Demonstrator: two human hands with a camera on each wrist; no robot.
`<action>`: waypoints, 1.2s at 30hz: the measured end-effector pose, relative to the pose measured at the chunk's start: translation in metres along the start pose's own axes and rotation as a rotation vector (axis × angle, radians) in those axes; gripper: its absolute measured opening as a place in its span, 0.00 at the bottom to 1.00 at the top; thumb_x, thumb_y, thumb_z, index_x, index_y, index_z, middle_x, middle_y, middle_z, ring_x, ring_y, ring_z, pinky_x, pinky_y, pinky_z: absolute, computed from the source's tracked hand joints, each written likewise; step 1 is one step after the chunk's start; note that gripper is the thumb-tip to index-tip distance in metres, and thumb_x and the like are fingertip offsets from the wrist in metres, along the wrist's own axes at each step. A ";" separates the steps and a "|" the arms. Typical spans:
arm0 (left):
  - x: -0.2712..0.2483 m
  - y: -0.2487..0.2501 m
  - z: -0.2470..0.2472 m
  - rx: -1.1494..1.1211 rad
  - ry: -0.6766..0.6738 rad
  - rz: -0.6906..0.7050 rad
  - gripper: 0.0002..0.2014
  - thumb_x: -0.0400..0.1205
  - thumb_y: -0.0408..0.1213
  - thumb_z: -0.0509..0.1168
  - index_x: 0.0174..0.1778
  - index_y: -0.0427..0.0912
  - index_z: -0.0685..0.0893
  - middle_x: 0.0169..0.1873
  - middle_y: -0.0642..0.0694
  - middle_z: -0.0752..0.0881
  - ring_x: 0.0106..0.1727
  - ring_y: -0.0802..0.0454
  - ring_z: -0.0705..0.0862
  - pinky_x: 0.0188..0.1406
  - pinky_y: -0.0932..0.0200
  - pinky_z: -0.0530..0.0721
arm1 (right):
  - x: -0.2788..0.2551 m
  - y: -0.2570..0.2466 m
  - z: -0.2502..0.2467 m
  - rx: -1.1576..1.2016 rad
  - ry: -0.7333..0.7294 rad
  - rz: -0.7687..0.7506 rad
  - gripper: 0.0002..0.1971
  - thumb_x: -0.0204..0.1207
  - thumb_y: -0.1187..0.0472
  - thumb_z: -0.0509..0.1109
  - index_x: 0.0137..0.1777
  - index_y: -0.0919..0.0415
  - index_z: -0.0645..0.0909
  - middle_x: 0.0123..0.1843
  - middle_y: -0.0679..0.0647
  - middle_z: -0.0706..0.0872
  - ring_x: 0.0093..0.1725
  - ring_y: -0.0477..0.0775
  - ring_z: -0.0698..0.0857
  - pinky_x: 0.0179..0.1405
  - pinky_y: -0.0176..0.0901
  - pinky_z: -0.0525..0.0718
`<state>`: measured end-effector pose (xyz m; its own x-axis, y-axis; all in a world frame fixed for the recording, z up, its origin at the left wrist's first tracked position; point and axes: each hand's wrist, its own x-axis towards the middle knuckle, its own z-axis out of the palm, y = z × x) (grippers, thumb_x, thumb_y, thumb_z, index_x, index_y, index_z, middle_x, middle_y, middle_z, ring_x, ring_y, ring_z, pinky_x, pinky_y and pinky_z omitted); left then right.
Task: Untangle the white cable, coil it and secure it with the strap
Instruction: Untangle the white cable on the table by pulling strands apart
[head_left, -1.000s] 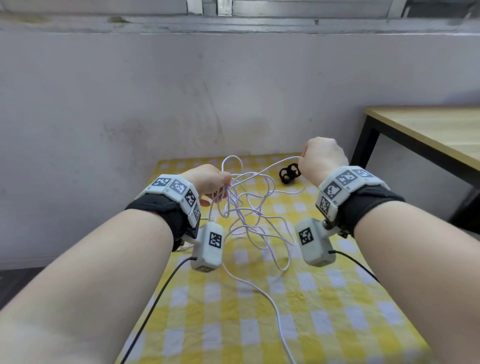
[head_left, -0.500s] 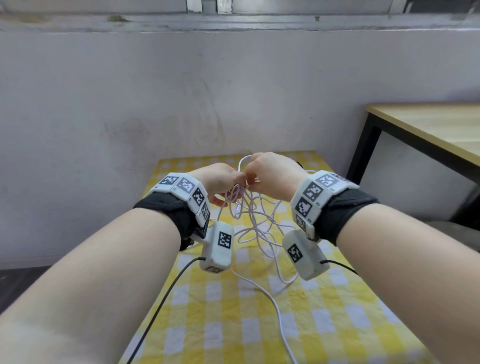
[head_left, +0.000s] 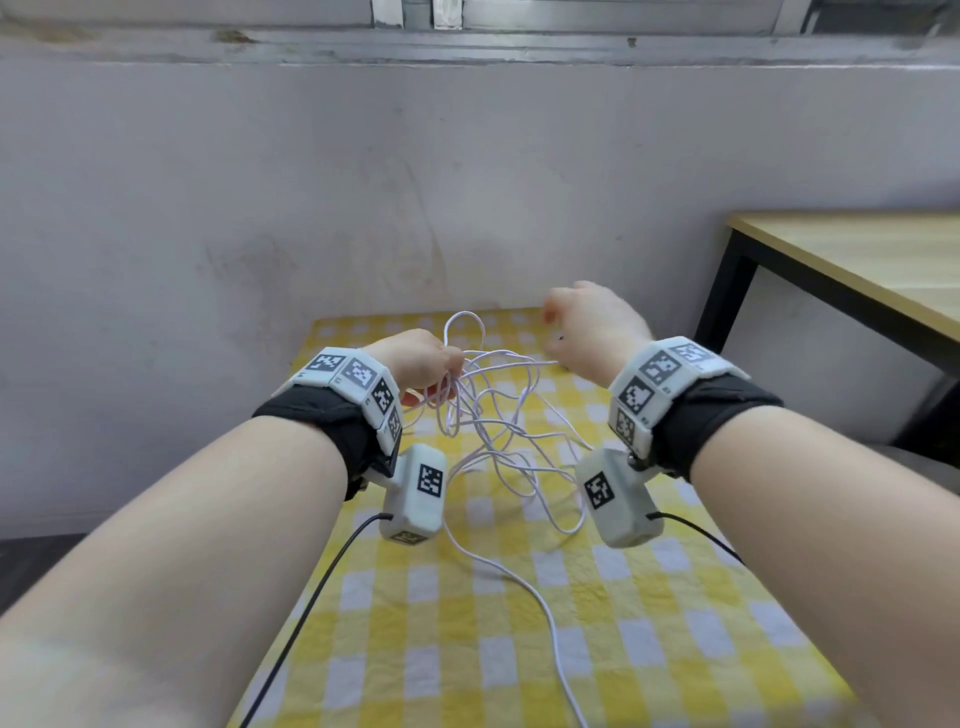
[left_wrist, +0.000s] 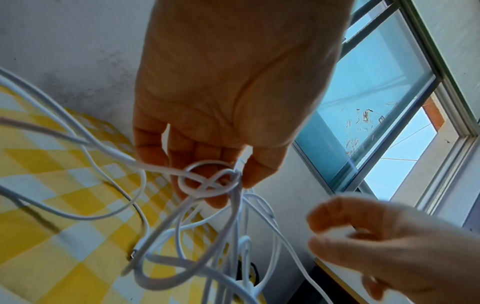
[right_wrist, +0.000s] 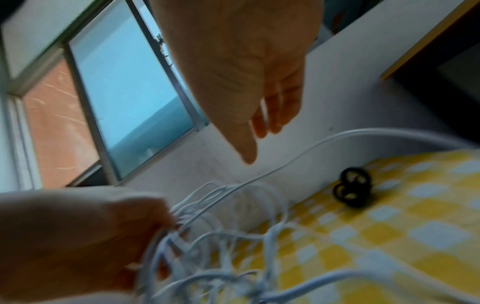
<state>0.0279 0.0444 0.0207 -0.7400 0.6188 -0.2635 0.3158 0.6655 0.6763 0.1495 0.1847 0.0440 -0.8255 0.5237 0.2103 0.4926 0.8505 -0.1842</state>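
Note:
The white cable (head_left: 498, 441) hangs in tangled loops above the yellow checked cloth, and one end trails toward me. My left hand (head_left: 431, 364) grips a bunch of strands; the left wrist view shows a loose knot (left_wrist: 210, 181) at its fingertips. My right hand (head_left: 587, 332) is raised to the right of it with loosely bent fingers (right_wrist: 272, 115). One strand (right_wrist: 285, 164) passes under that hand and I see nothing held in it. The black strap (right_wrist: 350, 189) lies on the cloth near the wall; my right hand hides it in the head view.
The small table with the yellow checked cloth (head_left: 649, 623) stands against a grey wall (head_left: 363, 182). A wooden table with a black frame (head_left: 857, 260) is close on the right. Black sensor leads (head_left: 311, 597) hang from my wrists.
My right hand came in to meet the left at the bundle, then drew back to the right and upward. The left hand kept its grip and the loops spread out again.

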 end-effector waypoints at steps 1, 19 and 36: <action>0.001 0.001 0.001 -0.005 -0.003 0.007 0.13 0.80 0.39 0.56 0.34 0.41 0.83 0.37 0.44 0.88 0.40 0.46 0.82 0.42 0.55 0.77 | -0.002 -0.009 0.002 0.035 -0.021 -0.091 0.12 0.75 0.58 0.69 0.59 0.49 0.82 0.58 0.53 0.78 0.60 0.58 0.81 0.53 0.45 0.77; -0.007 -0.010 -0.015 0.181 0.040 -0.027 0.14 0.81 0.39 0.56 0.37 0.38 0.84 0.37 0.43 0.87 0.29 0.51 0.76 0.25 0.59 0.67 | 0.004 0.017 -0.006 -0.226 0.000 0.318 0.17 0.78 0.63 0.64 0.66 0.64 0.78 0.64 0.59 0.78 0.64 0.62 0.82 0.48 0.47 0.76; -0.011 0.013 0.001 0.053 -0.026 0.054 0.14 0.79 0.44 0.59 0.29 0.44 0.81 0.32 0.46 0.84 0.38 0.47 0.77 0.39 0.54 0.71 | -0.008 -0.035 0.020 -0.146 0.014 -0.384 0.10 0.77 0.51 0.67 0.52 0.52 0.87 0.63 0.49 0.78 0.65 0.55 0.72 0.58 0.48 0.72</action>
<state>0.0406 0.0461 0.0319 -0.7054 0.6648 -0.2457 0.3862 0.6512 0.6532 0.1336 0.1501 0.0295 -0.9537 0.1662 0.2505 0.1837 0.9818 0.0481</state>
